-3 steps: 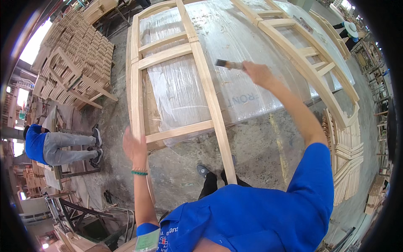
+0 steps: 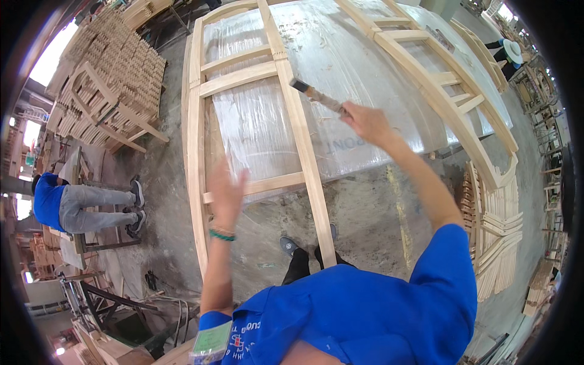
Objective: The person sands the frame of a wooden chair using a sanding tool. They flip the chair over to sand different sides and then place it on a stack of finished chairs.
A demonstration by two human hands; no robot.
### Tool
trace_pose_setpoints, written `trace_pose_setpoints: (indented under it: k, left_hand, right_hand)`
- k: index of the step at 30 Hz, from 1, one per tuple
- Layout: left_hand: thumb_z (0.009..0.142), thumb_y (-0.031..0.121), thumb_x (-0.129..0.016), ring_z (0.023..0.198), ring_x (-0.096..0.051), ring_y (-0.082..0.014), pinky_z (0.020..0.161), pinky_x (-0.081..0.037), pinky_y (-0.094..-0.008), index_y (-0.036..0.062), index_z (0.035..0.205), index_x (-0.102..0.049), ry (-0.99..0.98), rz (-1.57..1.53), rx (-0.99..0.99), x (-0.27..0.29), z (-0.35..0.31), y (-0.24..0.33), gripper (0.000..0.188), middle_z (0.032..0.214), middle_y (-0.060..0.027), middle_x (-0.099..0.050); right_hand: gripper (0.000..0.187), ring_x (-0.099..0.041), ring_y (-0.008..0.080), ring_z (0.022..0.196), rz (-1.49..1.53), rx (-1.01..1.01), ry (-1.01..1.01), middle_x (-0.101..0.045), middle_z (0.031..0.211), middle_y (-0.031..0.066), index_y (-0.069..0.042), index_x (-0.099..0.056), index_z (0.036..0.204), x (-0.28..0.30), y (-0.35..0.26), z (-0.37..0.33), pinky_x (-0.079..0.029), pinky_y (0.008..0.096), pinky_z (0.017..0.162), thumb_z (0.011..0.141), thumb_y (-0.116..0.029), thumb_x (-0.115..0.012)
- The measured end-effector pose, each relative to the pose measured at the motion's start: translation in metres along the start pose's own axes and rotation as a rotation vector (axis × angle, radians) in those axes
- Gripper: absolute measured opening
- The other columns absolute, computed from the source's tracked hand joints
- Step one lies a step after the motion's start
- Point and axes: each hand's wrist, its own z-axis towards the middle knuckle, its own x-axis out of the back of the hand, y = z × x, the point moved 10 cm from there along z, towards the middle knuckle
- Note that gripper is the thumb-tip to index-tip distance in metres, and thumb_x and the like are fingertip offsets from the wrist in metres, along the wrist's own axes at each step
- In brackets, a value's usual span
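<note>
My right hand (image 2: pixel 367 123) is closed around the tan handle of a hammer (image 2: pixel 325 101). Its dark, blocky head hangs over the right rail of a pale wooden frame (image 2: pixel 296 121); I cannot tell whether it touches the wood. My left hand (image 2: pixel 226 190), slightly blurred, has its fingers apart and holds nothing. It is above the left end of the frame's lower crossbar (image 2: pixel 274 184). The frame rests on a plastic-wrapped stack (image 2: pixel 347 61), and its near end reaches toward my body.
Another wooden frame (image 2: pixel 420 79) lies on the right of the wrapped stack. Piled wooden parts (image 2: pixel 112 73) stand far left, and curved pieces (image 2: pixel 499 234) stand at right. A person in blue (image 2: pixel 79 207) bends over a bench at left; another person (image 2: pixel 510 55) wears a pale hat at far right.
My left hand has moved right, from the frame's left rail toward its inside. The hammer has swung left to the right rail, its head now tilted up and its handle more visible.
</note>
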Motion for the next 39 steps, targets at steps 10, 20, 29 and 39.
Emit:
trace_pose_setpoints:
  k: [10, 20, 29, 39]
  left_hand:
    - [0.089, 0.027, -0.056, 0.089, -0.057, -0.0276, 0.083, -0.039, -0.0408, 0.0122, 0.101, -0.061, -0.392, -0.120, -0.215, -0.133, -0.023, 0.093, 0.020, 0.092, -0.0086, -0.063]
    - [0.084, 0.053, -0.058, 0.083, -0.063, -0.0283, 0.067, -0.047, -0.0408, 0.0110, 0.091, -0.061, -0.642, -0.205, -0.185, -0.156, 0.002, 0.094, 0.043, 0.086, -0.0117, -0.066]
    - [0.076, 0.067, -0.059, 0.064, -0.062, -0.0293, 0.057, -0.046, -0.0393, 0.0080, 0.070, -0.055, -0.584, -0.034, -0.157, -0.141, -0.005, 0.046, 0.059, 0.064, -0.0110, -0.061]
    - [0.077, 0.057, -0.063, 0.070, -0.064, -0.0315, 0.060, -0.047, -0.0418, 0.0073, 0.076, -0.054, -0.567, -0.066, -0.180, -0.146, -0.008, 0.043, 0.051, 0.070, -0.0129, -0.063]
  right_hand:
    - [0.041, -0.047, 0.0057, 0.059, 1.754, -0.614, -0.057, -0.049, 0.069, -0.0033, -0.002, -0.049, 0.127, -0.050, -0.048, -0.117, -0.038, 0.0192, 0.046, 0.098, -0.031, -0.049]
    - [0.044, -0.037, 0.0039, 0.049, 2.033, -0.828, -0.149, -0.041, 0.072, -0.0029, -0.001, -0.043, 0.126, -0.074, -0.078, -0.139, -0.031, 0.0187, 0.036, 0.101, -0.037, -0.038]
    - [0.035, -0.034, 0.0045, 0.041, 1.996, -0.730, -0.072, -0.041, 0.063, -0.0048, -0.005, -0.047, 0.120, -0.092, -0.113, -0.078, -0.029, 0.0184, 0.035, 0.100, -0.033, -0.041]
    - [0.017, -0.038, 0.0043, 0.045, 2.098, -0.702, 0.132, -0.046, 0.070, -0.0028, -0.017, -0.046, 0.113, -0.144, -0.093, 0.020, -0.031, 0.0195, 0.035, 0.098, -0.026, -0.047]
